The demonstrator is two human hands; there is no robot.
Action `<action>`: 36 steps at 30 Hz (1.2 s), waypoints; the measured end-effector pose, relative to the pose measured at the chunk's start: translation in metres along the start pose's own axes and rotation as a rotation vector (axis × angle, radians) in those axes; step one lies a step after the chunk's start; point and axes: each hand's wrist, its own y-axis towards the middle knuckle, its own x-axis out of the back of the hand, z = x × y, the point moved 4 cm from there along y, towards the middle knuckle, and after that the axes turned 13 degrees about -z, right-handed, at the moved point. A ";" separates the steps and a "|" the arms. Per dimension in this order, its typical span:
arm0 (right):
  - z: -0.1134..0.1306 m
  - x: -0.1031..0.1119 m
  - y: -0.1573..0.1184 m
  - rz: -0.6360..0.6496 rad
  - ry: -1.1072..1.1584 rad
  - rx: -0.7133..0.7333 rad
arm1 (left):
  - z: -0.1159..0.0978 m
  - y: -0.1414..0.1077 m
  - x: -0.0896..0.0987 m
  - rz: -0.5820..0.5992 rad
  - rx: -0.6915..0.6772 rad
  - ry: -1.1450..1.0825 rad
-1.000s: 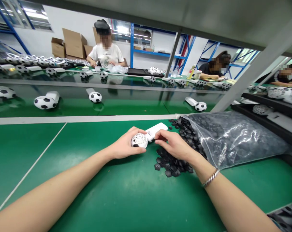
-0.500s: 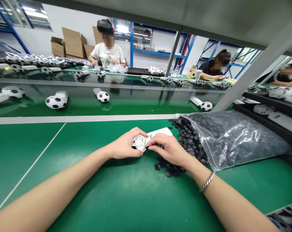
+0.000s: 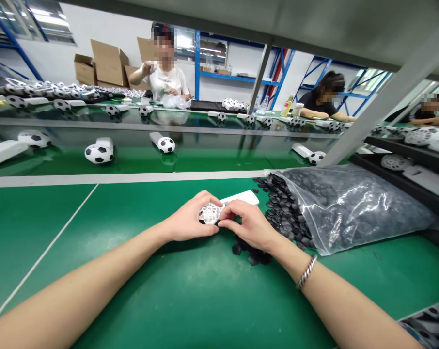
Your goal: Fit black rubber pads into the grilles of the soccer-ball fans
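A factory assembly workshop: co-workers [image 3: 168, 83] across the green bench [image 3: 190, 300], rows of matching football-patterned pieces [image 3: 99, 153], blue shelving [image 3: 237, 80] at twelve o'clock.

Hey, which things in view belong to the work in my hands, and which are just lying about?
Belongs:
- White ball with handle, in your left hand, your right hand at its edge
- Black pieces spilling from the plastic bag

Seemingly just about:
- Cardboard boxes by the back wall
- Bottles across from you
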 end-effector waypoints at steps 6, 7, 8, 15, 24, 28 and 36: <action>-0.002 -0.002 0.001 0.008 0.012 -0.039 | -0.002 0.000 -0.001 -0.019 0.016 -0.010; -0.002 -0.002 0.001 0.008 0.015 -0.049 | -0.002 0.000 -0.001 -0.025 0.015 -0.011; -0.003 -0.003 0.001 0.006 0.021 -0.060 | -0.003 0.001 -0.001 -0.031 0.012 -0.010; -0.007 -0.004 0.003 -0.011 0.082 -0.096 | -0.003 -0.001 -0.003 -0.063 -0.013 -0.013; -0.022 0.013 0.004 -0.251 0.032 -0.159 | 0.023 0.002 0.009 0.159 0.084 -0.132; -0.037 0.023 0.006 -0.334 -0.123 -0.144 | 0.037 0.006 0.015 0.143 0.203 -0.328; -0.049 0.023 0.005 -0.244 -0.351 -0.150 | 0.049 0.010 0.019 0.011 0.202 -0.403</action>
